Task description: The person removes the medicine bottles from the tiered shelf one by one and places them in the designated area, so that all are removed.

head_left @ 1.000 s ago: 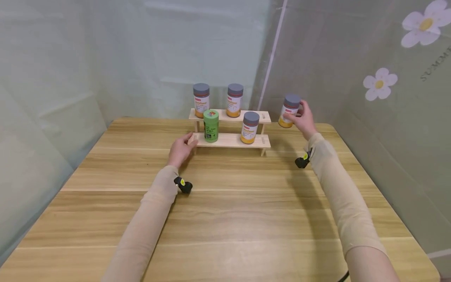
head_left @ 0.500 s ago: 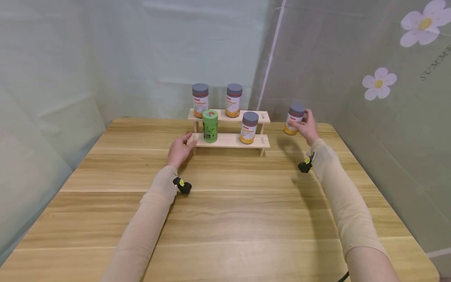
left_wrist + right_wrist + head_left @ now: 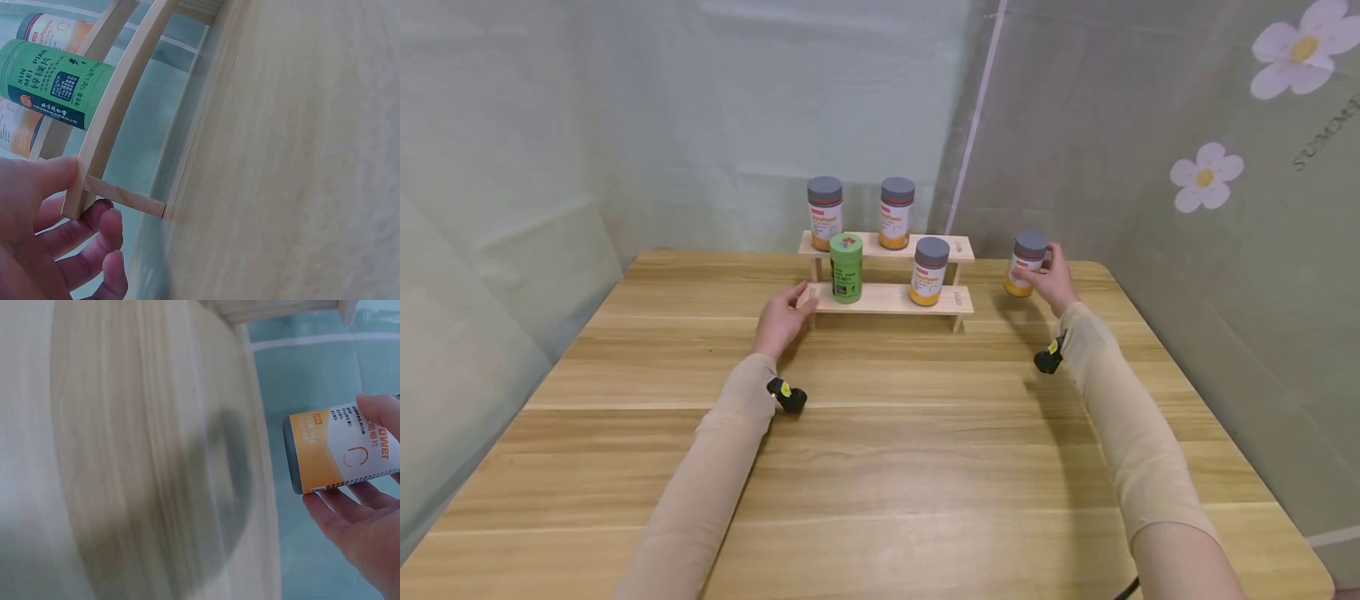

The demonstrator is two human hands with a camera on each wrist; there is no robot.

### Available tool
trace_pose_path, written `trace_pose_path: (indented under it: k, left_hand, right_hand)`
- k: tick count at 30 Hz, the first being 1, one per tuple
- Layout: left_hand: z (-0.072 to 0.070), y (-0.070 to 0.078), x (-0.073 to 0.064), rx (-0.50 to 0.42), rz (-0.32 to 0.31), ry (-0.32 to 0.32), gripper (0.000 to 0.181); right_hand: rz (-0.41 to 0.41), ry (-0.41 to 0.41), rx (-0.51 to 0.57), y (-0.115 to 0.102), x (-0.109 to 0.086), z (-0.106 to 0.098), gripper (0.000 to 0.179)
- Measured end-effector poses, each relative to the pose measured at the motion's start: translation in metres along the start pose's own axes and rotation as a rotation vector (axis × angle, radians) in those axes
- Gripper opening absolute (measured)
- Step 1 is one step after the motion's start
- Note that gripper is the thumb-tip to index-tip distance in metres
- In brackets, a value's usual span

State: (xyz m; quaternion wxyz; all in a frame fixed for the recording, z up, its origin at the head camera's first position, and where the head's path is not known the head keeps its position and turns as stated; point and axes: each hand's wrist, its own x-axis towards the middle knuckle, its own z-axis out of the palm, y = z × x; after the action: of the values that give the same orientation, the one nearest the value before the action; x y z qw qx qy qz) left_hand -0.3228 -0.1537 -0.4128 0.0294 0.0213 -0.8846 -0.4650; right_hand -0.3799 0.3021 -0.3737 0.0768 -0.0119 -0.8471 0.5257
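With thumb and fingers my right hand (image 3: 1055, 282) grips a white-and-orange supplement bottle (image 3: 1026, 265) with a grey cap, upright just above the table, right of the two-tier wooden shelf (image 3: 880, 297). The right wrist view shows the same bottle (image 3: 344, 447) apart from the tabletop. At the lower tier's left end is my left hand (image 3: 780, 322); in the left wrist view its thumb lies over the board (image 3: 119, 103) and its fingers under it. A green bottle (image 3: 847, 271) and a grey-capped bottle (image 3: 928, 273) stand on the lower tier. Two more grey-capped bottles, left (image 3: 825, 208) and right (image 3: 896, 212), stand on the upper tier.
The shelf stands near the back of the wood-grain table (image 3: 880, 450). Behind it hangs a pale curtain (image 3: 700, 125), and a flower-printed curtain (image 3: 1240, 267) runs along the right side. A dark cable (image 3: 1127, 590) shows at the bottom right.
My right hand has lowered the grey-capped bottle toward the table and shifted it slightly to the right. The left hand has stayed at the shelf's end.
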Motion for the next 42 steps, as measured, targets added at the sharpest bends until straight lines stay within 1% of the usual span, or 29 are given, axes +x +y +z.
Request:
trace_pose_path:
  k: [4, 9, 13, 16, 25, 28, 34, 42]
  left_hand:
    - [0.002, -0.002, 0.001, -0.003, -0.010, -0.002, 0.058]
    - [0.000, -0.002, 0.001, -0.012, -0.013, 0.003, 0.058]
    - [0.001, -0.002, 0.001, -0.012, -0.007, 0.001, 0.057]
    - [0.001, -0.002, 0.002, -0.007, -0.006, -0.004, 0.057]
    - [0.001, 0.000, 0.001, -0.012, -0.005, -0.004, 0.058]
    - [0.001, 0.000, 0.001, -0.012, -0.003, -0.002, 0.058]
    - [0.000, 0.000, 0.000, -0.012, -0.003, -0.002, 0.057]
    - [0.000, -0.001, 0.000, -0.015, -0.004, -0.010, 0.058]
  right_hand:
    - [0.016, 0.005, 0.002, 0.009, -0.003, -0.006, 0.075]
    - [0.035, 0.034, -0.012, 0.016, -0.004, -0.012, 0.077]
    - [0.076, 0.065, -0.018, 0.023, -0.004, -0.017, 0.079]
    - [0.093, 0.072, -0.038, 0.028, -0.004, -0.022, 0.079]
    - [0.096, 0.103, -0.060, 0.040, -0.005, -0.034, 0.078]
    - [0.097, 0.113, -0.047, 0.043, -0.006, -0.036, 0.077]
    - [0.114, 0.154, -0.071, 0.047, -0.007, -0.043, 0.078]
    - [0.121, 0.155, -0.048, 0.052, -0.007, -0.046, 0.079]
